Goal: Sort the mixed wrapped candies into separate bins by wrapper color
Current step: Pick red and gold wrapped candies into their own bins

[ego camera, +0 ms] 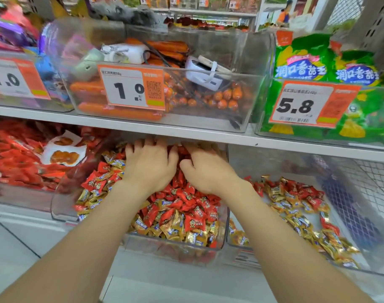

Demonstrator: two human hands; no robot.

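Both of your hands are down in the middle bin (175, 251) on the lower shelf, on top of the mixed candies (186, 213), red and gold wrappers jumbled together. Your left grip (151, 165) lies palm down on the pile with the fingers spread fairly straight and nothing pinched that shows; the fingertips run under the edge of the upper shelf (121, 125) and are hidden there. Your right grip (206, 171) sits just beside it, thumb pointing toward the left one and nearly touching it, fingers dug forward into the candies. You cannot tell whether it is holding anything, since the fingers are buried and partly under the shelf edge.

The right bin (285, 162), just beside the middle one, holds a thinner heap (296, 206), mostly gold wrappers with some red ones among them. The left bin (16, 197) is full of red packets (22, 162), with a couple of white-backed packs lying on them.

On the upper shelf, straight above your hands, a clear bin holds orange sausages (121, 111) and a white device (206, 73) with a cord, behind a price tag (132, 87) reading 1.0. To its right stand green bags (302, 60) behind a tag (302, 103) reading 5.8. The far left of that shelf is blurred; purple and blue wrappers show there
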